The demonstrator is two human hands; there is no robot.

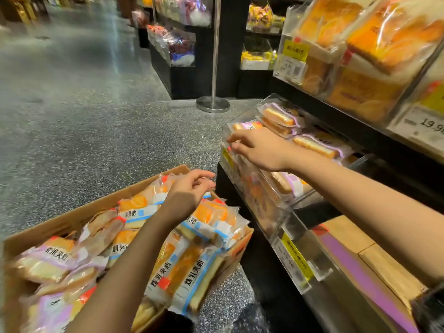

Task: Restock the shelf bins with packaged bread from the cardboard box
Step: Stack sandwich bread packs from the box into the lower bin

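Left hand (189,188) over the far end of the box (79,212), fingers loosely curled above the packs; whether it pinches a wrapper edge cannot be told. Right hand (254,147) reaches across to the front left corner of the clear bin (269,203), fingertips bent at the bin's rim beside a purple pack (247,126); grip on anything cannot be told. The two hands are apart, the right higher and farther out.

Box sits on the floor (84,104) at lower left, open, heaped with bread packs (192,267): blue-and-white labels toward the right, purple ones toward the left. Box's right corner lies just beside the dark shelf base.

Bin holds purple-labelled bread slices (314,145) lying flat, several deep. A yellow tag (296,258) hangs on the front of the next bin to the right.

Upper shelf at right carries large bagged loaves (394,42) with a price card (420,126) below. Chrome post (213,51) on a round base stands behind the bin. Further racks of wrapped goods across the aisle, blurred.
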